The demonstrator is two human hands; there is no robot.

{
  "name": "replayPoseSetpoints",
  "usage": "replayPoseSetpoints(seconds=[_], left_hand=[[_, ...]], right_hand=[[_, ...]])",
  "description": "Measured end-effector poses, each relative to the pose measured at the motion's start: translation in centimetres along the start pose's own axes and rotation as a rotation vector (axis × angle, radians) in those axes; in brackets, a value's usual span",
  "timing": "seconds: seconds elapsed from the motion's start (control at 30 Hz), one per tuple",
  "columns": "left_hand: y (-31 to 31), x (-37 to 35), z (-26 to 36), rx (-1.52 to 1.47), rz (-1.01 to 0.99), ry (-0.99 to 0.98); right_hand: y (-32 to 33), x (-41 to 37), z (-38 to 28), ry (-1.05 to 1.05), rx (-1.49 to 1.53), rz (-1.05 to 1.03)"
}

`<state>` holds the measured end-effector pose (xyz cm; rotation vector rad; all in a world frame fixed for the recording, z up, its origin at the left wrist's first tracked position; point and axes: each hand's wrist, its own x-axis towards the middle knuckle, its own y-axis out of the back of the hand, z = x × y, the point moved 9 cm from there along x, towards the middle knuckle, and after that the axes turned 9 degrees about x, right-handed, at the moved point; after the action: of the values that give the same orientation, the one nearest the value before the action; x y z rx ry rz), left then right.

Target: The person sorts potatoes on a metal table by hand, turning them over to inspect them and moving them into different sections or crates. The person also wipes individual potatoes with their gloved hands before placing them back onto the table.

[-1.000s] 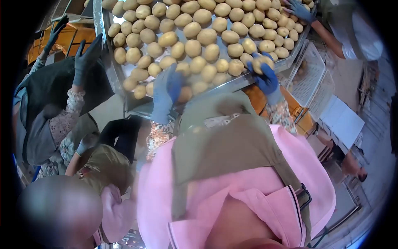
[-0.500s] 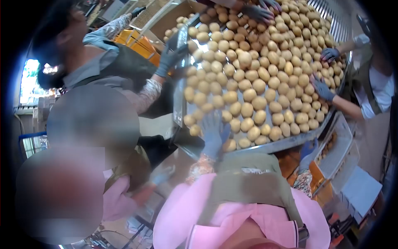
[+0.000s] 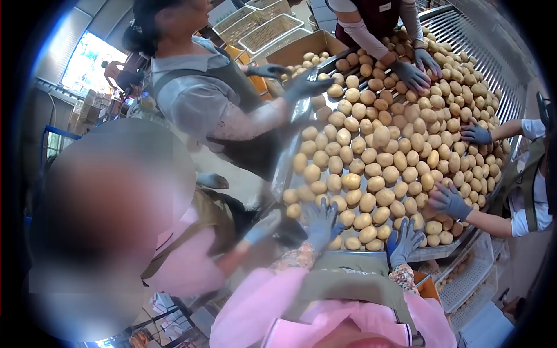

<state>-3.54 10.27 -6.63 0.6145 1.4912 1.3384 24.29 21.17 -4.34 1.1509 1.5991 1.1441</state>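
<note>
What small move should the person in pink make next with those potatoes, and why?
Probably close the right hand gently around the potato just left of it: the gloved fingers are spread, that potato lies within easy reach by the metal tray's near rim, and the hand appears to hold nothing.

Counts up to well over a hundred potatoes, too heaped for an exact tally, on one metal table. Comes to one left hand and one right hand at the near edge, plus at least eight co-worker hands: four left, two far, two right. Includes one cardboard box far left and at least two white crates near right.
</note>
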Motion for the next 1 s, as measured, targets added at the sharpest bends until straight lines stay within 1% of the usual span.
replayPoseSetpoints(seconds=[0.03, 0.07, 0.1, 0.13, 0.17, 0.2, 0.23, 0.27, 0.33, 0.4, 0.47, 0.53, 0.57, 0.6, 0.63, 0.67, 0.7, 0.77, 0.83, 0.9, 0.97, 1.0], left_hand=[[0.4, 0.2, 0.1, 0.003, -0.004, 0.003], [0.7, 0.2, 0.3, 0.089, -0.033, 0.005], [1.0, 0.0, 0.5, 0.175, -0.062, 0.011], [1.5, 0.0, 0.5, 0.183, -0.060, 0.027], [1.9, 0.0, 0.6, 0.168, -0.078, 0.025], [1.8, -0.2, 0.7, 0.153, -0.099, 0.022], [1.6, -0.2, 0.8, 0.153, -0.097, 0.025], [1.6, -0.1, 0.6, 0.165, -0.099, 0.039], [1.4, 0.0, 0.6, 0.084, -0.168, 0.056], [1.1, 0.2, 0.4, 0.091, -0.210, 0.067], [0.1, 0.3, 0.4, 0.073, -0.218, 0.053], [-0.5, 0.4, 0.2, 0.049, -0.205, 0.063], [-1.0, 0.5, 0.2, 0.078, -0.218, 0.061], [-0.9, 0.6, 0.2, 0.107, -0.230, 0.058], [-0.7, 0.6, 0.3, 0.107, -0.230, 0.058], [-0.5, 0.4, 0.3, 0.077, -0.223, 0.071], [0.0, 0.3, 0.4, 0.047, -0.216, 0.083], [0.5, 0.5, 0.5, 0.051, -0.231, 0.085], [0.4, 0.4, 0.4, 0.055, -0.250, 0.087], [0.0, 0.3, 0.4, 0.079, -0.235, 0.071], [-0.1, 0.2, 0.4, 0.063, -0.240, 0.070], [-0.1, 0.3, 0.4, 0.048, -0.244, 0.069]], right_hand=[[2.0, 0.1, -1.6, -0.028, 0.012, -0.083], [1.7, 0.2, -1.6, -0.025, 0.016, -0.089], [1.1, 0.2, -0.9, -0.090, -0.002, -0.129], [0.2, 0.3, -0.3, -0.148, -0.015, -0.167], [-0.2, 0.3, -0.2, -0.115, -0.071, -0.136], [0.1, 0.3, -0.5, -0.148, -0.091, -0.181], [1.1, 0.4, -1.5, -0.131, -0.082, -0.163], [1.4, 0.5, -1.8, -0.156, -0.068, -0.213], [2.0, 0.6, -2.4, -0.209, -0.041, -0.313], [0.8, 0.3, -1.2, -0.081, -0.121, -0.106], [-0.3, 0.2, -0.4, -0.093, -0.103, -0.134], [1.2, 0.2, -1.8, 0.070, -0.142, 0.130], [-0.4, 0.2, -0.3, -0.046, -0.103, -0.047], [-0.6, 0.1, -0.2, -0.045, -0.103, -0.047], [-0.6, 0.1, -0.1, -0.022, -0.098, -0.004], [-0.5, 0.0, -0.2, 0.001, -0.091, 0.039], [0.0, 0.1, -0.7, 0.001, -0.091, 0.039], [-0.1, 0.5, -0.7, -0.091, -0.092, -0.108], [0.4, 0.5, -0.9, -0.103, -0.092, -0.131], [-0.5, 0.2, -0.2, -0.116, -0.096, -0.159], [0.7, -0.2, -1.2, 0.122, -0.136, 0.194], [0.5, -0.2, -1.0, 0.123, -0.136, 0.193]])
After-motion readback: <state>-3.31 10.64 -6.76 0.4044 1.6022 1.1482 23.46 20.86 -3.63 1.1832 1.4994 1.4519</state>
